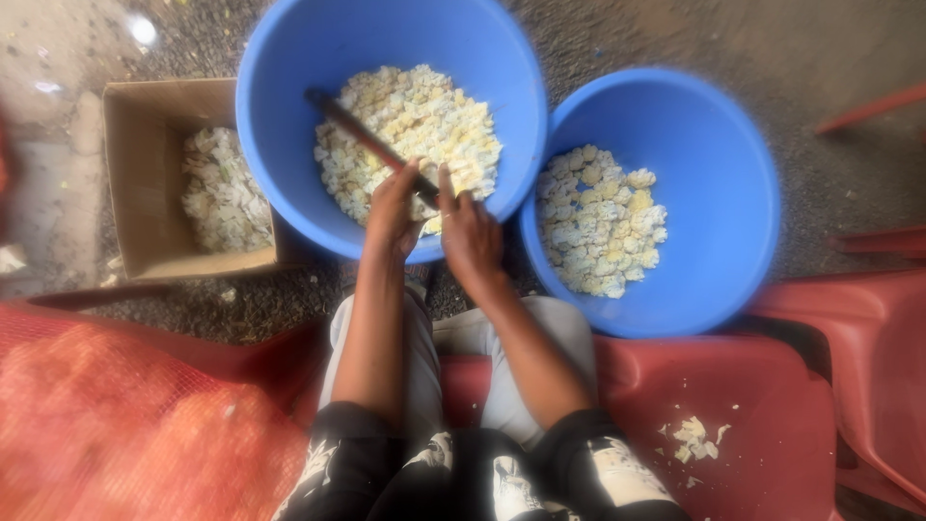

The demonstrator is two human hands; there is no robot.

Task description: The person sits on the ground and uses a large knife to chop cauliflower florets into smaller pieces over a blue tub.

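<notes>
Head view: left hand and right hand together, fingers of both clenched on near end of dark stick. Stick slants far-left into pale chunks in left blue tub. Stick looks stiff, light; best gripped near end. Right blue tub, cardboard box, red mesh sack alongside.

Both forearms reach forward, close together; left hand and right hand sit side by side, fingers curled.
</notes>
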